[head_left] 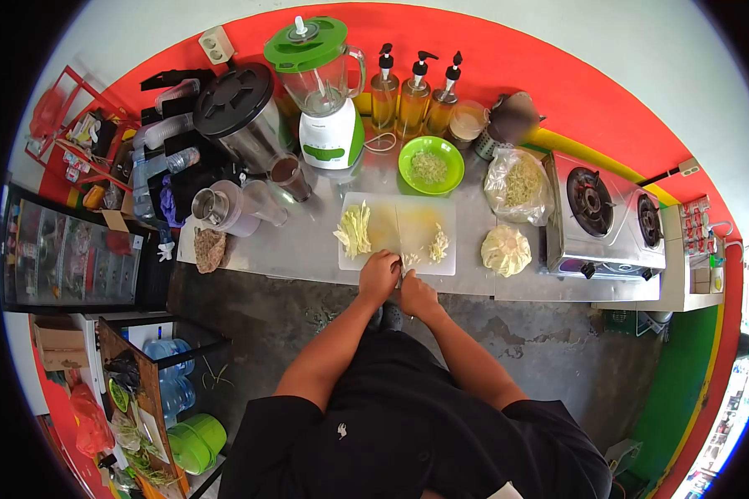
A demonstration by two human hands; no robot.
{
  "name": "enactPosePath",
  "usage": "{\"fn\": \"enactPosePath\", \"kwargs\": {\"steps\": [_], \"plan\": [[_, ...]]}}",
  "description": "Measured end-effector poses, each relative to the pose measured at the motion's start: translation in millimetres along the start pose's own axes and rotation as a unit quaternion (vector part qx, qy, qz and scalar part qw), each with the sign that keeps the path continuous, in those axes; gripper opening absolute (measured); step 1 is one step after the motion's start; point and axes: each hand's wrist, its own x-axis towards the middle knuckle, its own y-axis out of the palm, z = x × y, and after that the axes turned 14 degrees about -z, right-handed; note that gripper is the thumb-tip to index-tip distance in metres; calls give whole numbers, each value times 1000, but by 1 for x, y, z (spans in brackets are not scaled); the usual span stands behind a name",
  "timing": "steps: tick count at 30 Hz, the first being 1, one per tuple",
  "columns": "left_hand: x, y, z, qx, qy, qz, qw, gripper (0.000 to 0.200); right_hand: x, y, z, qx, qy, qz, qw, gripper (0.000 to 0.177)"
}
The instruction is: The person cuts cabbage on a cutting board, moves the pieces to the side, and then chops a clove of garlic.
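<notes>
Left hand (380,276) curled knuckles-up at the near edge of the cutting board (408,214), grip pressed down on a pale cabbage scrap (407,259), likely to steady it. Cannot tell whether pinching or only pressing. Right hand (416,293) just beside, touching the left, grip closed tight as if round a handle; contents hidden, no blade made out. Farther up the board, cabbage leaves (354,229) on the left and shreds (438,245) on the right, probably parted to keep the middle free. Behind, on the table (308,249), a green bowl (449,179) within reach. To the right, a cabbage head (506,249), then a stove (603,212). Fingertips too small to read.
</notes>
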Motion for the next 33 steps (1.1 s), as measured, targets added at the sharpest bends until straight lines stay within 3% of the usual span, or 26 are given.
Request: {"fn": "enactPosePath", "kwargs": {"steps": [5,21,28,33], "plan": [[-6,3,1,-27,17,-67,997,12,14,-7,1,5,3,-16,1000,44],[5,5,16,-81,8,-46,996,9,9,-4,1,-7,10,8,1000,42],[1,6,6,-14,4,-58,998,4,17,4,-8,55,8,-16,998,42],[6,12,1,11,-23,-40,999,3,4,-3,-38,-16,-16,-10,1000,44]]}}
